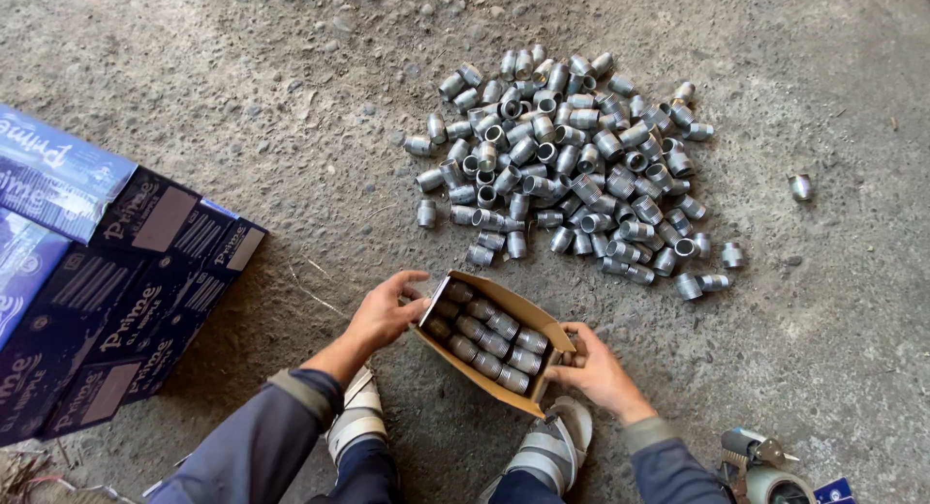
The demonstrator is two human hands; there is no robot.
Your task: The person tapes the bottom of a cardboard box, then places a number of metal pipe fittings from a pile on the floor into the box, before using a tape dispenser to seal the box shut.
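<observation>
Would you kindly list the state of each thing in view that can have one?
Small cardboard box: open, tilted, two rows of metal pipe nipples inside.
Left hand: gripping the box's far end.
Right hand: gripping the box's near end.
Pile of pipe nipples: loose on the ground.
Blue cartons: closed, stacked.
Tape dispenser: lying untouched.

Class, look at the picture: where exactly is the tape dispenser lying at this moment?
In the head view the tape dispenser lies on the concrete floor at the bottom right corner, just right of the person's right forearm, well below the heap of pipe nipples.

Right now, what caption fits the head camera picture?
Two hands hold a cardboard box of metal pipe fittings.
</observation>
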